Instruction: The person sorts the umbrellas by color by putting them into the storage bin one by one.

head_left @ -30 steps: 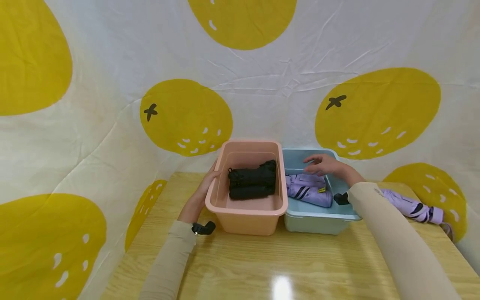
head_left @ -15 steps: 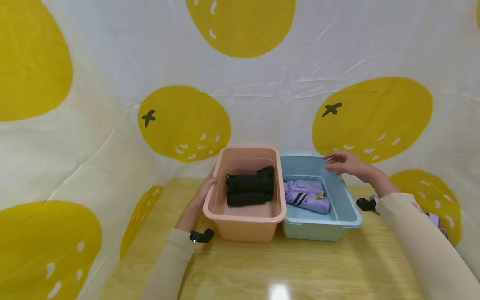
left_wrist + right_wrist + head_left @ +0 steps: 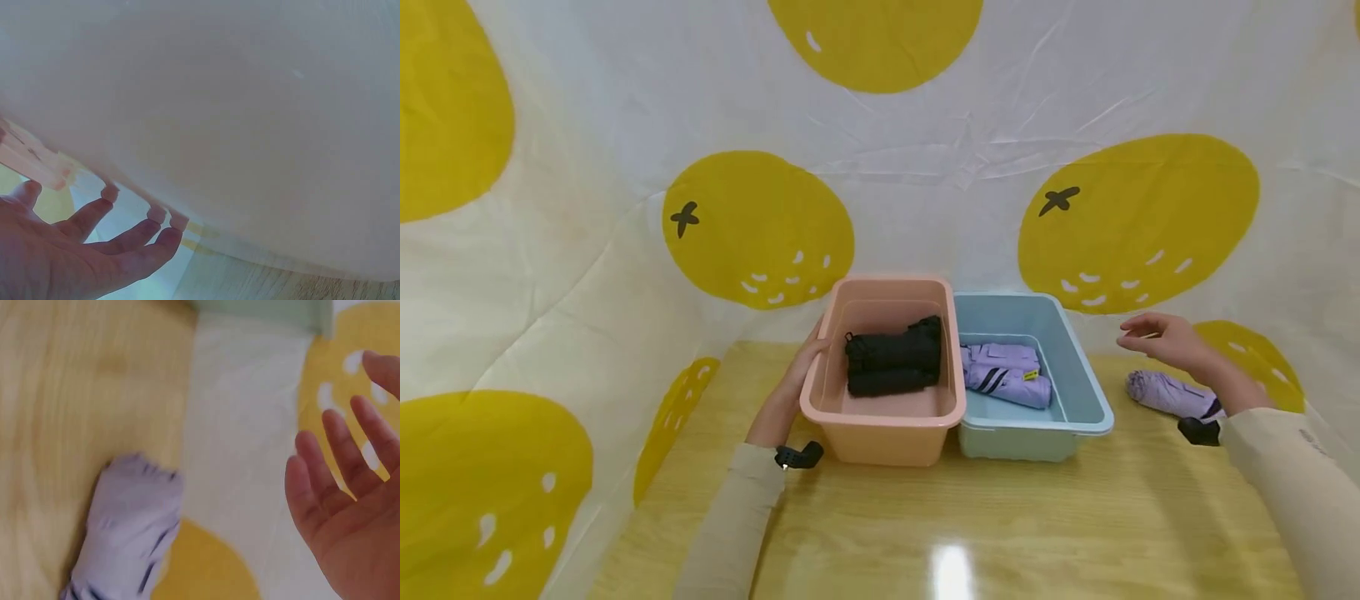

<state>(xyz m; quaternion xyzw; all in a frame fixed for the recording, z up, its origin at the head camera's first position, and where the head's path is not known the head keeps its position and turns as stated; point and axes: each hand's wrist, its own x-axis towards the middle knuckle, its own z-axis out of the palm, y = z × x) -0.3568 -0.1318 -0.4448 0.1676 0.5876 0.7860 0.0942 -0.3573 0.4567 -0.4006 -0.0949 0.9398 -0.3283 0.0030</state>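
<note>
My left hand point(image 3: 802, 367) rests against the left side of a pink plastic bin point(image 3: 880, 446). In the left wrist view its fingertips touch the bin's outer wall point(image 3: 206, 125), the fingers spread. Inside that bin lie two black folded umbrellas point(image 3: 893, 362). A light blue bin point(image 3: 1018, 443) stands just right of it, with two purple folded umbrellas point(image 3: 1007, 383) inside. My right hand point(image 3: 1176, 343) hovers with nothing in it, right of the blue bin. Another purple folded umbrella point(image 3: 1168, 396), with black stripes, lies on the table below that hand, partly hidden by the wrist.
Both bins stand side by side on a wooden table point(image 3: 880, 525) near its back edge. A white cloth with yellow fruit shapes point(image 3: 910, 200) hangs behind the table and along its left side.
My right hand has moved right, from above the blue bin to above the purple umbrella on the table. My left hand stays at the pink bin.
</note>
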